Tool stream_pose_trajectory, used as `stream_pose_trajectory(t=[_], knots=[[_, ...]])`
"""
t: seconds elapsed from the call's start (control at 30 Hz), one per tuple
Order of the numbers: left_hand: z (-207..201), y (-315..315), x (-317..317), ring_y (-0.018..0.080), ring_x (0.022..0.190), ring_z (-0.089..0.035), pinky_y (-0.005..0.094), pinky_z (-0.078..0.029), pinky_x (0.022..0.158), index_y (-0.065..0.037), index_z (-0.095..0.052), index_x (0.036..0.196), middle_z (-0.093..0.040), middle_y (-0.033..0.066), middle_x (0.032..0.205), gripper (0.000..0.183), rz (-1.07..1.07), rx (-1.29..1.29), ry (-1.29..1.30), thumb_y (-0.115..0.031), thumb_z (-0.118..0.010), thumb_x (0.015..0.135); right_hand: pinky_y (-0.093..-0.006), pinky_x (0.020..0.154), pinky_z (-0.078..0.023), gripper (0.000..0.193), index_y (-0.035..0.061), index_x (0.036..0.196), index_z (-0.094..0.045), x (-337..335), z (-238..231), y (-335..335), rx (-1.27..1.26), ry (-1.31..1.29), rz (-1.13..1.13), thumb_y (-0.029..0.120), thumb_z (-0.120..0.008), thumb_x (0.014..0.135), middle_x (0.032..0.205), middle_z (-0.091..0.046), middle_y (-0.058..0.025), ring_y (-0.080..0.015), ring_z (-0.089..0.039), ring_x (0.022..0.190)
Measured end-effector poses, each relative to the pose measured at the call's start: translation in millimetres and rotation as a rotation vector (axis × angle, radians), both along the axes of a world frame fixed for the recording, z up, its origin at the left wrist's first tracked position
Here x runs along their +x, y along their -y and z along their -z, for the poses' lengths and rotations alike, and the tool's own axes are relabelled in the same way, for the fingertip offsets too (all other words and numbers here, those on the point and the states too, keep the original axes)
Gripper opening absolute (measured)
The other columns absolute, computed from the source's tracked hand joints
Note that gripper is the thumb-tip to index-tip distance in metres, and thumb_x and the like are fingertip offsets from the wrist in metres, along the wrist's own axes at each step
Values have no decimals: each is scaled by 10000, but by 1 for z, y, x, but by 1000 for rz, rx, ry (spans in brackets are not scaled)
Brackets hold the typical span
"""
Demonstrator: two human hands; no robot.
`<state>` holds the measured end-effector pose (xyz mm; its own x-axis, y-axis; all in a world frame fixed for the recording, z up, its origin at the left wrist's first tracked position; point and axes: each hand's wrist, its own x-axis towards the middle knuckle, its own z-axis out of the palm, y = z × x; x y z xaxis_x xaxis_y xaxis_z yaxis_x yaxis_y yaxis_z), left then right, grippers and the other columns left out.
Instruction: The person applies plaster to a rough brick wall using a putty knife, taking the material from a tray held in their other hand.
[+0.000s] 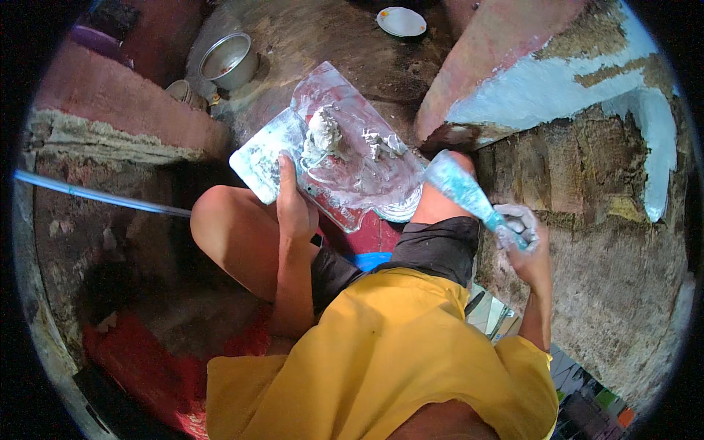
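Observation:
I squat over a flat red board smeared with white putty, a lump of putty near its middle. My left hand grips the board's near edge, thumb on top, holding it between my knees. My right hand, coated in white paste, is closed around the handle of a putty-covered scraper whose blade points up-left toward the board, close to the rough wall on the right.
A metal bowl and a small tin sit on the floor at the upper left. A white plate lies at the top. A blue pipe runs in from the left. A red step rises upper left.

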<state>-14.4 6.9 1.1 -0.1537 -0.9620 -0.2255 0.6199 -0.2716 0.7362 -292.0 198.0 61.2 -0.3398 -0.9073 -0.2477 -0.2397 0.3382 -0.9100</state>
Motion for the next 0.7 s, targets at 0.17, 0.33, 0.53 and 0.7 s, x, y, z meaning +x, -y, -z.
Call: stream_pose_trajectory(t=[0.17, 0.33, 0.53, 0.7], knots=[[1, -4, -10, 262, 1073, -519, 392, -399, 938, 3, -397, 1273, -511, 143, 1213, 535, 66, -17, -7, -420, -386, 946, -216, 704, -449, 266, -31, 1091, -548, 22, -1, 10, -70, -158, -23, -39, -548, 825, 947, -593, -48, -70, -541, 816], [1, -7, -2, 238, 1098, -510, 384, -397, 951, 12, -381, 1276, -496, 144, 1227, 508, 115, 6, -22, -386, -373, 960, -232, 717, -458, 265, -8, 1089, -554, 24, 3, 13, -87, -85, -7, -17, -561, 825, 958, -595, -53, -91, -562, 848], [-15, -17, -2, 243, 1072, -529, 376, -417, 929, 20, -381, 1272, -507, 145, 1212, 532, 231, 98, 10, -399, -406, 947, -240, 736, -461, 276, 1, 1093, -558, 29, 7, 16, -117, -33, 35, -3, -576, 817, 940, -610, -53, -100, -573, 864], [-10, -12, -4, 216, 1021, -553, 359, -434, 905, 8, -427, 1240, -537, 124, 1165, 471, 202, 126, 7, -363, -422, 951, -258, 796, -458, 289, -9, 1076, -579, 30, 3, 15, -211, -239, 11, 12, -606, 789, 988, -632, -84, -131, -585, 892]])
